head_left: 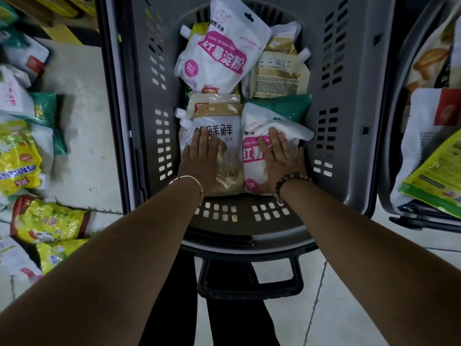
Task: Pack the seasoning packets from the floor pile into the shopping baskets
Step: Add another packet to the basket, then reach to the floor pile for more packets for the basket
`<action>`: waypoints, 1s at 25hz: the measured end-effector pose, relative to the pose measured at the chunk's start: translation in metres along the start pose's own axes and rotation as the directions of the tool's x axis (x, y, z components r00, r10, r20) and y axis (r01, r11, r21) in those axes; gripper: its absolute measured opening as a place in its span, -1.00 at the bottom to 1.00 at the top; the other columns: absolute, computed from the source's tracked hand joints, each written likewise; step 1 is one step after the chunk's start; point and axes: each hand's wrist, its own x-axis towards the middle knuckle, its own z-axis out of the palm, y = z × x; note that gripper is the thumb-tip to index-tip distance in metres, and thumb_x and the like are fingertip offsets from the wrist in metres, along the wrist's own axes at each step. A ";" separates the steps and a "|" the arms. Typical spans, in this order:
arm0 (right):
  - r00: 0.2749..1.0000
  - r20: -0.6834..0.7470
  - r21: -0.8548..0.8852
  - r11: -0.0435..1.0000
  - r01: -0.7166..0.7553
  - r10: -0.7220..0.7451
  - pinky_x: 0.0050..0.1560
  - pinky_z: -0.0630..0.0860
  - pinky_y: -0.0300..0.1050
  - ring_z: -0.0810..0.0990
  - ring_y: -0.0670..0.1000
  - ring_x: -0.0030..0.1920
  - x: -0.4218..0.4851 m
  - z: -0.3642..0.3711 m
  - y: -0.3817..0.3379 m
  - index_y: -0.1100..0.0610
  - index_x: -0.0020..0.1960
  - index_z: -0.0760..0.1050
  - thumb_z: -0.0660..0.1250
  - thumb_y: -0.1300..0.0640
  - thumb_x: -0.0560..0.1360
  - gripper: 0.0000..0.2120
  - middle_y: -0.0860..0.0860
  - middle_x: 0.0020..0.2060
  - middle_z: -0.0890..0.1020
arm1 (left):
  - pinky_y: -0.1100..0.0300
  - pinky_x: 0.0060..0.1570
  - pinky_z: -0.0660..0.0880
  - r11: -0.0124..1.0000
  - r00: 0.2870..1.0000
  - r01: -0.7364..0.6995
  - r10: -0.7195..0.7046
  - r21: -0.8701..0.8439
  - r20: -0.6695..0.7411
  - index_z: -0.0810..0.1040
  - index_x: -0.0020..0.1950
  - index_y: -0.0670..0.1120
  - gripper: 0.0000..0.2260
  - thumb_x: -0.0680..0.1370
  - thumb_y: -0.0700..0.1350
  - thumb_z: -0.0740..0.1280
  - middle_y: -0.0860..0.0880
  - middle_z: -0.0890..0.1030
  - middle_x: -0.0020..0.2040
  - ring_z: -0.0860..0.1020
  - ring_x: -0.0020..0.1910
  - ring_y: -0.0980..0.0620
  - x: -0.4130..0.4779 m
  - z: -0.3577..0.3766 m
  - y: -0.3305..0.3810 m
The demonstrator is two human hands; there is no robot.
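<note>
A deep grey shopping basket (pixel 349 101) stands in front of me with several packets on its bottom. My left hand (pixel 200 161) presses flat on a beige and white spouted pouch (pixel 229 171) at the near left. My right hand (pixel 282 158) lies flat on a white and pink starch bag (pixel 252 168) at the near right, its fingers over a plain white bag (pixel 291 131). Farther back lie another white and pink starch bag (pixel 222 51), a gold spouted pouch (pixel 279 71) and a green packet (pixel 287 106).
The floor pile of yellow, green and white packets (pixel 27 156) spreads along the left edge on pale floor. A second basket (pixel 429 136) with packets stands at the right. The grey basket's dark handle (pixel 249 275) hangs toward me.
</note>
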 end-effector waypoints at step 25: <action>0.905 -0.417 0.272 0.938 0.217 -0.088 0.26 0.37 0.07 0.40 0.22 0.29 -0.130 -0.144 -0.250 0.13 0.42 0.28 0.34 0.08 0.47 -0.43 0.18 0.36 0.37 | 0.18 0.06 0.38 0.499 0.762 -0.014 -0.555 -0.866 -0.332 0.47 0.33 -0.08 -0.60 0.49 -0.16 0.37 -0.05 0.49 0.28 0.50 0.20 -0.06 -0.230 -0.086 -0.189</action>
